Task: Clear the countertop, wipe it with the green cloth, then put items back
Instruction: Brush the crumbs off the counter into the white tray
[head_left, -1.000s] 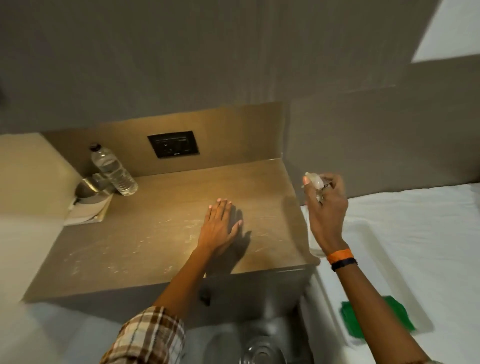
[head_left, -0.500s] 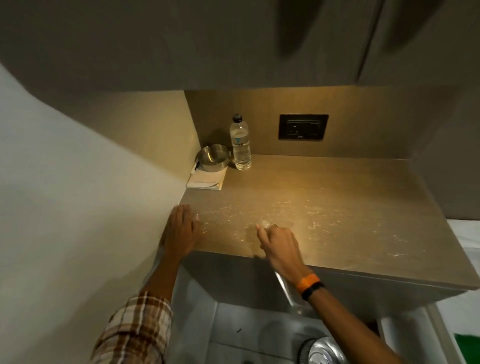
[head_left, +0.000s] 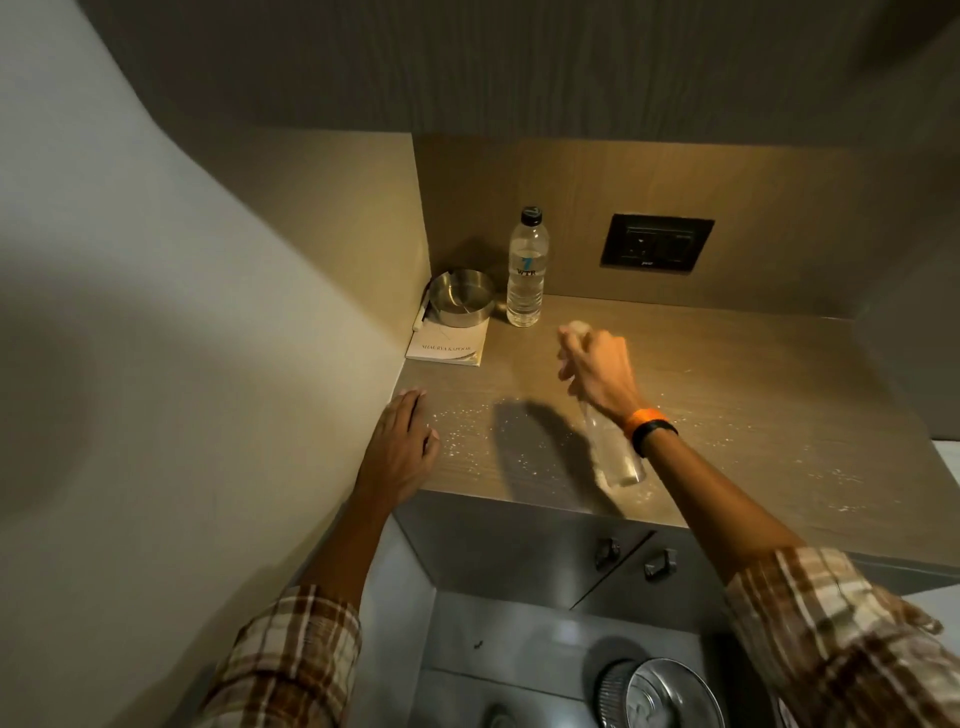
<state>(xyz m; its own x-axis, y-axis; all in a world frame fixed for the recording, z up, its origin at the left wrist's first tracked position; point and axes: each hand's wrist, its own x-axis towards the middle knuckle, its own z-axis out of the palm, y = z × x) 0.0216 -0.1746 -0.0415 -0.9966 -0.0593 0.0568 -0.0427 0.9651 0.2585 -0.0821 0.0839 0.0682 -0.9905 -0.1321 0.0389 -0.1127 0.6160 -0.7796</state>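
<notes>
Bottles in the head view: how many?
2. The water bottle stands upright at the back of the countertop, beside the metal bowl. The clear spray bottle is held tilted in the right hand.

Dim warm light from above, motion-blurred right hand (head_left: 597, 364), bowed wide-angle edges

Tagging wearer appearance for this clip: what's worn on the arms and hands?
Both arms wear brown, tan and white plaid sleeves pushed up the forearms. The right wrist carries an orange band beside a black band. Left hand and right hand are bare: no gloves or rings visible.
</notes>
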